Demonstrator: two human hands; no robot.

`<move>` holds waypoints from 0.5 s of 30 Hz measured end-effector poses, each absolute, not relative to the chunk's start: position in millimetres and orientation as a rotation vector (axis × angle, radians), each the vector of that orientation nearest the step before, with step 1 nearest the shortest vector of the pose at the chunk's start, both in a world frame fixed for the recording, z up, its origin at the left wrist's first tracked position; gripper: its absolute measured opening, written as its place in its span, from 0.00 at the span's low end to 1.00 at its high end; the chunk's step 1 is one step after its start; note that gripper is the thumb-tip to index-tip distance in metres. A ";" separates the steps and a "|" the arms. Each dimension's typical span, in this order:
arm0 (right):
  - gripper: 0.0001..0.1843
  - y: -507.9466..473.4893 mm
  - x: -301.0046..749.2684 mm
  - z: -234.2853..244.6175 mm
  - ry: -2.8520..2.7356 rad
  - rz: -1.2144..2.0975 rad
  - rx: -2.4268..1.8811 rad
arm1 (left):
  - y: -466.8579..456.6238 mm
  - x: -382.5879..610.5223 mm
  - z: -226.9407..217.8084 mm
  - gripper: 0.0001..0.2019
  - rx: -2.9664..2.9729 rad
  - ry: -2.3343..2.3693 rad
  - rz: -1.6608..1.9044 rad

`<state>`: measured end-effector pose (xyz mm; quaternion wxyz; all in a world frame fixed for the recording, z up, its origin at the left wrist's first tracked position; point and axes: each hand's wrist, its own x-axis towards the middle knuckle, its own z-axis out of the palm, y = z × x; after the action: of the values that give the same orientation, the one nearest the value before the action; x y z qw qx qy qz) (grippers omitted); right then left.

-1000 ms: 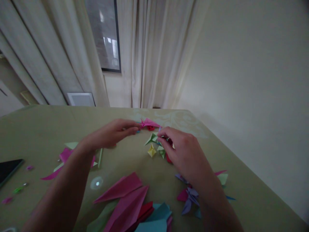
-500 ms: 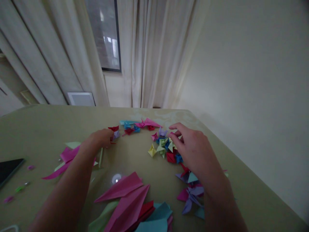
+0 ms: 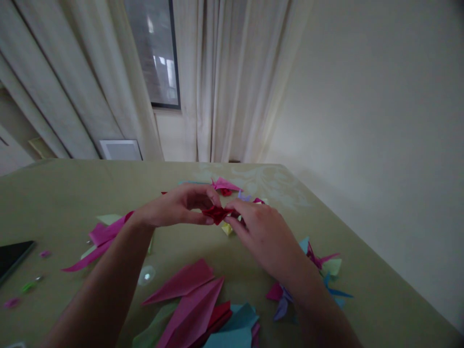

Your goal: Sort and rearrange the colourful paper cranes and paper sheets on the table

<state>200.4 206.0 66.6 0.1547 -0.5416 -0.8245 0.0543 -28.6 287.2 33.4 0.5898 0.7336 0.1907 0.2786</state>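
Observation:
A small red folded-paper piece (image 3: 216,214) is held up over the middle of the table between both hands. My left hand (image 3: 183,205) pinches its left side with thumb and fingers. From the right, my right hand (image 3: 255,220) grips its other side with closed fingertips. Beneath and behind the hands, a yellow folded-paper piece (image 3: 227,228) and a lilac one (image 3: 244,196) show in part; the rest of that cluster is hidden by my right hand. Beyond them lies a pink origami figure (image 3: 226,184).
Pink paper planes (image 3: 192,304) and a teal one (image 3: 234,328) lie at the near edge. Magenta folded paper (image 3: 105,234) is on the left, near a dark flat device (image 3: 16,256) and small beads (image 3: 29,286). More origami (image 3: 331,266) sits under my right forearm.
My left hand has moved right from the far left pieces, and my right hand has come left from the cluster. Both now meet at a red paper piece in the air.

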 end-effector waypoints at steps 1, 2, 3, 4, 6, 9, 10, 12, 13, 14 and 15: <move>0.10 205.8 200.1 67.2 -2.351 0.144 -1.543 | 287.2 -27.1 32.7 0.12 1.697 0.443 0.656; 0.11 205.7 199.9 67.6 -2.339 0.132 -1.532 | 287.4 -26.6 32.0 0.12 1.691 0.444 0.662; 0.11 205.6 199.7 68.0 -2.329 0.121 -1.524 | 287.9 -26.9 31.6 0.12 1.692 0.448 0.667; 0.12 205.6 199.7 68.3 -2.323 0.109 -1.523 | 288.9 -28.1 31.2 0.12 1.701 0.454 0.665; 0.12 206.0 200.2 69.0 -2.330 0.063 -1.555 | 293.5 -34.5 29.8 0.15 1.752 0.503 0.660; 0.12 208.1 204.5 71.1 -2.351 -0.064 -1.741 | 310.1 -56.3 18.9 0.19 1.907 0.830 0.725; 0.12 209.2 207.2 71.9 -2.334 -0.119 -1.831 | 317.9 -66.2 11.8 0.19 1.972 1.023 0.755; 0.12 211.1 213.9 73.4 -2.238 -0.228 -2.012 | 333.7 -86.3 -6.9 0.17 2.108 1.471 0.746; 0.12 211.8 217.5 73.9 -2.177 -0.270 -2.078 | 340.7 -94.9 -17.7 0.15 2.171 1.670 0.667; 0.12 212.1 220.8 74.2 -2.131 -0.295 -2.121 | 346.3 -101.7 -28.8 0.14 2.228 1.827 0.555; 0.12 211.9 223.7 74.5 -2.107 -0.302 -2.146 | 350.4 -106.1 -39.4 0.14 2.267 1.936 0.430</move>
<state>223.7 211.9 74.5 0.0595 -0.7087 -0.6959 -0.0999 -106.1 350.4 -39.4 0.0647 0.7510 0.6415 0.1425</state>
